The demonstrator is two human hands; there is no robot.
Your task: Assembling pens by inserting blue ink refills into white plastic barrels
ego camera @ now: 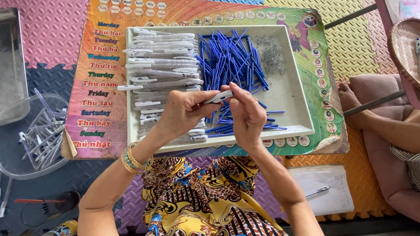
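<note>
1. One printed board (94, 87), colourful, under everything; one grey tray (288, 94) sits on it.
2. Tray holds three groups: white pen barrels (162, 57) piled at 9 o'clock, too many to count; blue refills (229, 61) heaped in the centre, too many to count; small metal springs (271, 52) clustered at 1 o'clock.
3. One clear plastic bowl (13, 164) at 8 o'clock off the board, holding a loose pile of finished pens (41, 137), count not readable.
4. One metal tray (11, 65) at 10 o'clock, contents not visible.
5. One paper pad (334, 192) at 4 o'clock, with one silver pen (318, 191) lying on it.
6. Two hands over the tray's near edge, at 6 o'clock. Left hand (181, 111): fingers clamped round one white pen barrel (218, 97). Right hand (247, 116): fingertips pinched together on the barrel's right end.
7. Another person's foot (348, 96) rests at 3 o'clock.
</note>
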